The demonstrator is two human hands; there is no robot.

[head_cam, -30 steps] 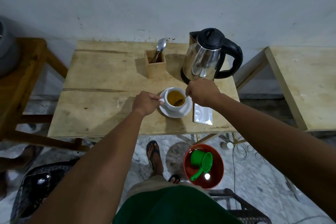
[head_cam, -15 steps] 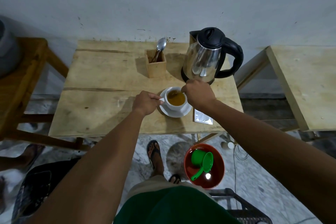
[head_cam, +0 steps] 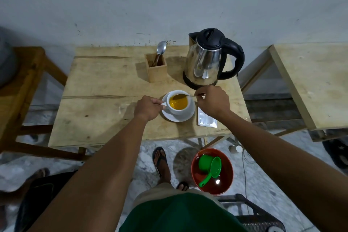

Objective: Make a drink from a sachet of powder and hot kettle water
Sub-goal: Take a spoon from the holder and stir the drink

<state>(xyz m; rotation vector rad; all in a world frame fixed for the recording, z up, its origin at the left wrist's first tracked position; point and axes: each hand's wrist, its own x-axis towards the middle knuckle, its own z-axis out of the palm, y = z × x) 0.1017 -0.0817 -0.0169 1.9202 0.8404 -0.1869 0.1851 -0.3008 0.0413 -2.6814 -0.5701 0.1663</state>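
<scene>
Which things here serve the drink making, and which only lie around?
In use: white ceramic cup of yellow drink, white saucer, metal stirring spoon, steel electric kettle, silver sachet.
Idle: wooden box, red basin, green plastic scoop.

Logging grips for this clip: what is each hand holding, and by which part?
Left hand pinches the cup by its handle. Right hand holds the spoon by the handle's end, bowl in the drink.

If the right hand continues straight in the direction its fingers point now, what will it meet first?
The right hand points left, along the spoon it pinches. Going straight on, it would probably first meet the near rim of the white cup, then the yellow drink. Its height above the rim is unclear.
</scene>
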